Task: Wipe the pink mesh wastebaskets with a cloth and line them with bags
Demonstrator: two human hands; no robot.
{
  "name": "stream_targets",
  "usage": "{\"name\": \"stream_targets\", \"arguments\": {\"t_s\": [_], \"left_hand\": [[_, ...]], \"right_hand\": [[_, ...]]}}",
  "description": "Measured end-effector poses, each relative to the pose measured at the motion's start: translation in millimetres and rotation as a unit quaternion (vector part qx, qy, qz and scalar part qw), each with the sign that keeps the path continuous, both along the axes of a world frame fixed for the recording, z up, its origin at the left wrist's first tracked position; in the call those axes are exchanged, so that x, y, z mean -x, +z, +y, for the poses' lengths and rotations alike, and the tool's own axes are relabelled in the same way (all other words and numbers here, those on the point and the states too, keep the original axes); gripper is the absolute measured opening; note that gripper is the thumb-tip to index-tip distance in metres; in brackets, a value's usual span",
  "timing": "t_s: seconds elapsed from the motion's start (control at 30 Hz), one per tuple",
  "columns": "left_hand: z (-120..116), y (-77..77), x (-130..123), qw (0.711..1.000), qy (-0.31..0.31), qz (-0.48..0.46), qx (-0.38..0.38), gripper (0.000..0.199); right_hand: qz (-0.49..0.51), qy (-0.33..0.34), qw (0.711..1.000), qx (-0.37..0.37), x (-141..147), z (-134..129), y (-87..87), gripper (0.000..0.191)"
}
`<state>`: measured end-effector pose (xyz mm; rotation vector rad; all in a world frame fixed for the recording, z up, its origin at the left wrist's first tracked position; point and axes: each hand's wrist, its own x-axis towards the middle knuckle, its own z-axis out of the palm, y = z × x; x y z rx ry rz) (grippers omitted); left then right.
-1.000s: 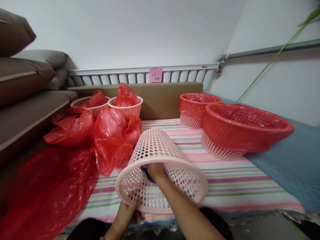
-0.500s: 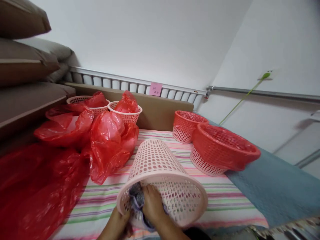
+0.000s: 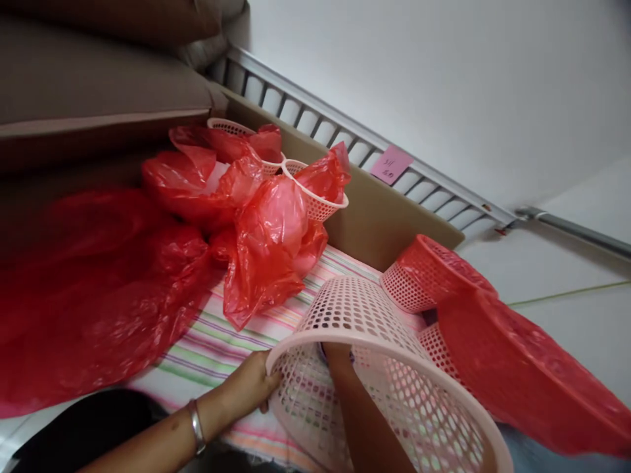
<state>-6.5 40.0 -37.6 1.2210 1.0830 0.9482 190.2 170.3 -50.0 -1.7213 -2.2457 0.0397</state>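
Observation:
A pale pink perforated plastic basket [image 3: 362, 312] lies on its side on a striped cloth, its wide mouth turned toward me. My left hand [image 3: 257, 382] grips the rim at the left, thumb inside and fingers outside. Deep inside the basket is my right hand [image 3: 339, 356], pressed near the far upper wall. A sliver of grey-purple rag [image 3: 324, 352] shows beside it; most of the rag and my fingers are hidden behind the basket's wall.
Crumpled red plastic bags [image 3: 271, 230] lie at the left, near two pink baskets [image 3: 320, 209], one behind the other. Two bag-lined baskets [image 3: 411, 282] stand close at the right. Cushions [image 3: 98, 85] are stacked at the left; a radiator [image 3: 310, 125] runs along the wall.
My view has turned left and tilted. My right hand has gone deeper into the basket with the rag. My left hand still holds the rim, and the basket's mouth has swung rightward.

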Motion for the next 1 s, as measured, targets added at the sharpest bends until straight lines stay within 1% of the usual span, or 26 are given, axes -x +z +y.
{"name": "stream_targets", "arguments": {"t_s": [0.07, 0.13, 0.17, 0.23, 0.3, 0.37, 0.43, 0.47, 0.53, 0.6, 0.67, 0.73, 0.83, 0.93, 1.0], "left_hand": [[0.8, 0.5, 1.2, 1.0, 0.007, -0.001, 0.007, 0.021], [1.0, -0.7, 2.0, 1.0, 0.016, -0.002, 0.013, 0.02], [0.9, -1.6, 2.0, 1.0, 0.02, -0.002, 0.015, 0.019], [0.4, -3.3, 0.9, 0.999, 0.03, 0.0, 0.013, 0.018], [-1.0, -4.1, -1.1, 0.999, 0.037, 0.0, 0.009, 0.017], [-3.6, -2.5, -2.6, 0.999, 0.035, -0.004, 0.005, 0.021], [-7.1, 1.9, -1.3, 1.0, 0.022, -0.008, 0.003, 0.026], [-8.9, 5.1, 0.8, 1.0, 0.02, 0.0, -0.006, 0.027], [-11.8, 12.5, 8.2, 0.997, 0.041, 0.041, -0.052, 0.025], [-13.3, 19.7, 18.3, 0.987, 0.078, 0.09, -0.111, 0.024], [-13.5, 25.2, 28.1, 0.977, 0.103, 0.122, -0.14, 0.029], [-12.9, 28.8, 35.1, 0.975, 0.101, 0.147, -0.133, 0.032], [-11.4, 33.3, 40.2, 0.972, 0.082, 0.177, -0.133, 0.036], [-10.7, 38.1, 41.6, 0.975, 0.066, 0.163, -0.135, 0.038], [-11.7, 38.0, 39.5, 0.979, 0.072, 0.146, -0.123, 0.04]], "right_hand": [[-0.003, -0.018, 1.0, -0.003, 4.7, -1.9, 4.8, 0.027], [-0.01, -0.04, 0.999, -0.008, 10.5, -12.1, 7.4, 0.028], [-0.014, -0.05, 0.999, -0.01, 13.5, -22.5, 6.7, 0.029], [-0.023, -0.062, 0.998, -0.013, 18.5, -54.3, 1.5, 0.031], [-0.028, -0.045, 0.999, -0.011, 21.0, -94.3, -6.1, 0.035], [-0.025, 0.001, 1.0, 0.008, 19.7, -129.7, -10.5, 0.038], [-0.025, 0.046, 0.998, 0.035, 16.0, -149.2, -8.6, 0.041], [-0.03, 0.061, 0.997, 0.044, 14.1, -151.5, -5.5, 0.043], [-0.045, 0.066, 0.996, 0.043, 12.8, -142.6, 2.3, 0.046], [-0.056, 0.047, 0.997, 0.024, 16.7, -121.6, 8.6, 0.045], [-0.049, 0.037, 0.998, 0.0, 25.2, -95.7, 11.5, 0.042], [-0.022, 0.041, 0.999, -0.016, 35.0, -70.6, 11.8, 0.04], [0.01, 0.047, 0.999, -0.013, 44.3, -40.3, 9.7, 0.031], [0.016, 0.044, 0.999, -0.004, 43.8, -23.3, 4.6, 0.022], [0.017, 0.04, 0.999, -0.005, 39.3, -20.4, 0.1, 0.027]]}}
